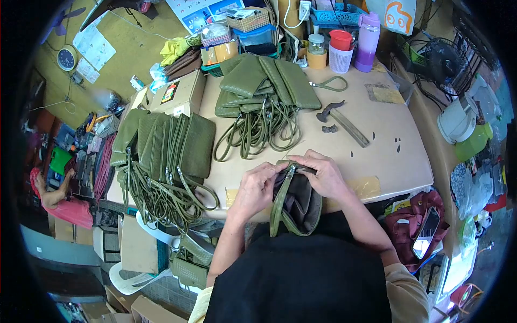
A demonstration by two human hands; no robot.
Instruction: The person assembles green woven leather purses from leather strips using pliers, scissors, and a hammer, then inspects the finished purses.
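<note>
Olive pouch (297, 203) held open between both hands (291, 180).

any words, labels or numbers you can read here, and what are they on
Nothing reads clearly.
Wall calendar: rows of numbers, too small to read.
Wall clock: dial marks blurred.
Cardboard box: a coloured label, text illegible.
White and orange sign: a cartoon face, no readable words.
Olive bag held by the left hand and right hand: no visible label.

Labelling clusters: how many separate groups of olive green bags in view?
3: a pile on the table's far side, a row at its left edge, and one open bag in both hands. Bags within each pile overlap, uncountable.
</note>
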